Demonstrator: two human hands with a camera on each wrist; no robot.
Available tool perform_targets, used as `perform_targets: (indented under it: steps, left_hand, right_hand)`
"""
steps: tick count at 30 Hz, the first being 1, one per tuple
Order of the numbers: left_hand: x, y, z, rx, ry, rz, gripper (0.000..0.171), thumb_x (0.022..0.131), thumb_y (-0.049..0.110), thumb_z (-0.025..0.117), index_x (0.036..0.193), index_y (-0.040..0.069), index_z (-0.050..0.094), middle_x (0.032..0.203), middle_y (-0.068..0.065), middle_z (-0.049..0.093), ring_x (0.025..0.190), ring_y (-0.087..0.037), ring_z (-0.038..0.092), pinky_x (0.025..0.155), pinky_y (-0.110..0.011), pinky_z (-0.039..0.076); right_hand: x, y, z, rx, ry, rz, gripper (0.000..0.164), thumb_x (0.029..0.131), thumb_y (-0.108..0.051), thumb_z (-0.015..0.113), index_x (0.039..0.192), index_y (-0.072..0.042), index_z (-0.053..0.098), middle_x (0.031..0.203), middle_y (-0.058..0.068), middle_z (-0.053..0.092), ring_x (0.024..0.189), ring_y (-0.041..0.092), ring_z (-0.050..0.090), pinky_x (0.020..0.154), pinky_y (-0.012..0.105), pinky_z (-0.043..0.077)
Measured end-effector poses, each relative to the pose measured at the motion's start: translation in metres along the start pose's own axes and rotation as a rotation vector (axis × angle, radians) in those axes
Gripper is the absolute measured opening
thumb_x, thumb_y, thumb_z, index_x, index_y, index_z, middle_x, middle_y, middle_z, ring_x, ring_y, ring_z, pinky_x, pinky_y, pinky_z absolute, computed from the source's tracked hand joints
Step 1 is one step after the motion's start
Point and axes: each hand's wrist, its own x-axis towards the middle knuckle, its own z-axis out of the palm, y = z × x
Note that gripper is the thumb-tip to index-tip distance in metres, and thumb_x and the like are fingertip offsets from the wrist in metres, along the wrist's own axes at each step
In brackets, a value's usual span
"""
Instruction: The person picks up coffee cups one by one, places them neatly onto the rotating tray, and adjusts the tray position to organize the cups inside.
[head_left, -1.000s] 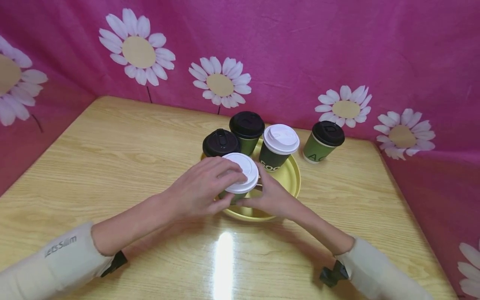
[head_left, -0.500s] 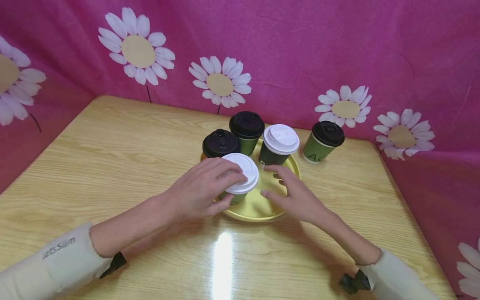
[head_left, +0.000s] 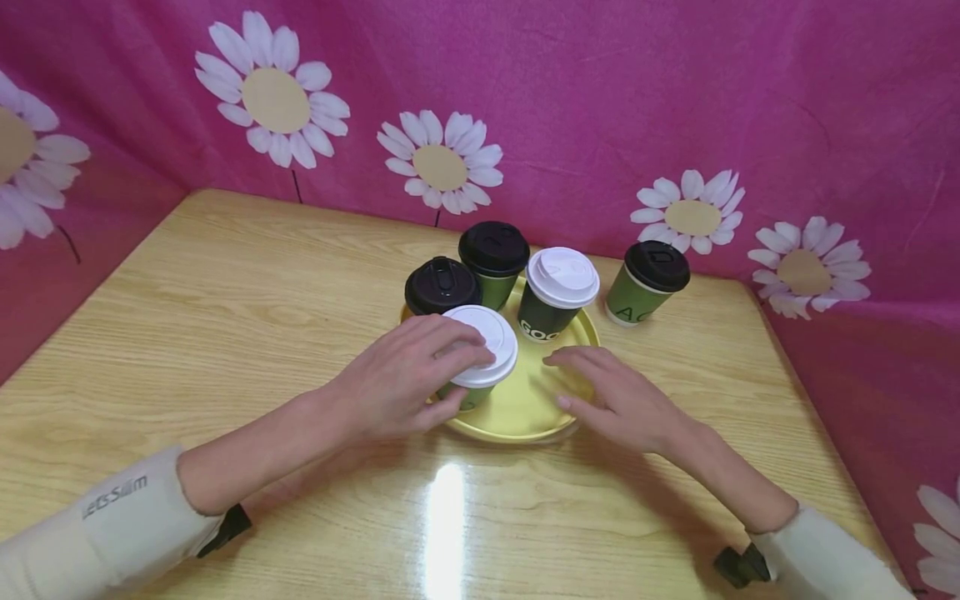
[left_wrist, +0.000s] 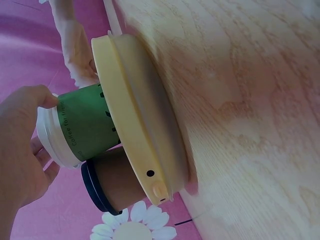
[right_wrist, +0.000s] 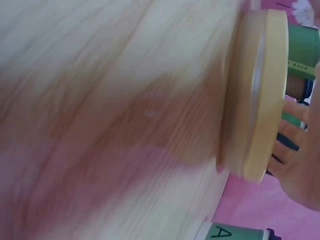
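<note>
My left hand (head_left: 408, 375) grips a green paper coffee cup (left_wrist: 86, 120) by its white lid (head_left: 487, 343), thumb on one side and fingers on the other. Upright, the cup stands at the front left of a round yellow tray (head_left: 525, 423). Over the tray's right part hovers my right hand (head_left: 626, 400), fingers loosely extended and holding nothing. On the same tray, behind, are a dark cup with a white lid (head_left: 561, 292), a green cup with a black lid (head_left: 495, 258) and a brown cup (left_wrist: 120, 175) with a black lid.
Off the tray, a green cup (head_left: 639, 287) with a black lid stands on the wooden table (head_left: 247, 300) at the back right. A pink cloth (head_left: 585, 108) with white daisies hangs behind the table and along its sides.
My right hand has come away from the green cup with the white lid and moved right, its fingers now apart from it. My left hand has stayed in place on that cup.
</note>
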Motion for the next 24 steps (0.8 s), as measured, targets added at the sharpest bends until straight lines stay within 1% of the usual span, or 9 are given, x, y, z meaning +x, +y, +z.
perform_targets:
  steps: [3, 6, 9, 13, 19, 24]
  left_hand:
    - [0.0, 0.001, 0.0, -0.003, 0.003, -0.004, 0.036, 0.082, 0.011, 0.072, 0.117, 0.008, 0.066, 0.118, -0.008, 0.063, 0.111, -0.025, 0.056, 0.098, -0.04, 0.045]
    - [0.0, 0.001, 0.0, -0.009, 0.011, -0.006, 0.036, 0.081, 0.01, 0.072, 0.117, 0.008, 0.066, 0.118, -0.007, 0.062, 0.11, -0.026, 0.056, 0.096, -0.04, 0.046]
    - [0.0, 0.001, 0.0, -0.01, 0.013, -0.003, 0.037, 0.082, 0.01, 0.072, 0.117, 0.008, 0.066, 0.118, -0.007, 0.062, 0.11, -0.026, 0.056, 0.096, -0.04, 0.045]
    - [0.001, 0.001, 0.0, -0.007, 0.013, 0.003, 0.038, 0.081, 0.009, 0.073, 0.118, 0.008, 0.066, 0.118, -0.008, 0.063, 0.11, -0.025, 0.056, 0.097, -0.04, 0.045]
    - [0.001, 0.002, 0.0, -0.013, 0.016, -0.003, 0.036, 0.081, 0.01, 0.072, 0.117, 0.008, 0.066, 0.118, -0.007, 0.062, 0.11, -0.025, 0.056, 0.096, -0.039, 0.045]
    - [0.001, 0.003, 0.001, -0.008, 0.004, -0.009, 0.036, 0.082, 0.01, 0.072, 0.117, 0.008, 0.066, 0.118, -0.007, 0.062, 0.11, -0.025, 0.056, 0.097, -0.039, 0.045]
  right_hand:
    - [-0.003, 0.007, -0.001, -0.064, -0.014, -0.077, 0.05, 0.092, -0.035, 0.068, 0.137, -0.013, 0.058, 0.135, 0.003, 0.057, 0.127, 0.022, 0.049, 0.106, 0.046, 0.038]
    - [-0.003, 0.013, -0.001, -0.106, -0.02, -0.153, 0.052, 0.09, -0.039, 0.068, 0.136, -0.015, 0.059, 0.131, 0.003, 0.06, 0.124, 0.023, 0.051, 0.106, 0.046, 0.037]
    - [-0.003, 0.018, 0.0, -0.137, -0.024, -0.201, 0.054, 0.088, -0.045, 0.068, 0.134, -0.018, 0.061, 0.128, 0.002, 0.061, 0.121, 0.022, 0.053, 0.106, 0.046, 0.036]
    - [-0.002, 0.022, 0.002, -0.187, -0.04, -0.231, 0.059, 0.085, -0.056, 0.068, 0.133, -0.021, 0.062, 0.125, 0.0, 0.062, 0.118, 0.022, 0.054, 0.107, 0.049, 0.034]
    - [-0.005, 0.024, 0.007, -0.274, -0.057, -0.259, 0.065, 0.084, -0.068, 0.063, 0.127, -0.02, 0.066, 0.122, 0.002, 0.064, 0.118, 0.024, 0.055, 0.11, 0.053, 0.029]
    - [-0.007, 0.024, 0.011, -0.329, -0.048, -0.27, 0.065, 0.084, -0.071, 0.06, 0.122, -0.019, 0.068, 0.121, 0.004, 0.065, 0.117, 0.026, 0.055, 0.11, 0.053, 0.028]
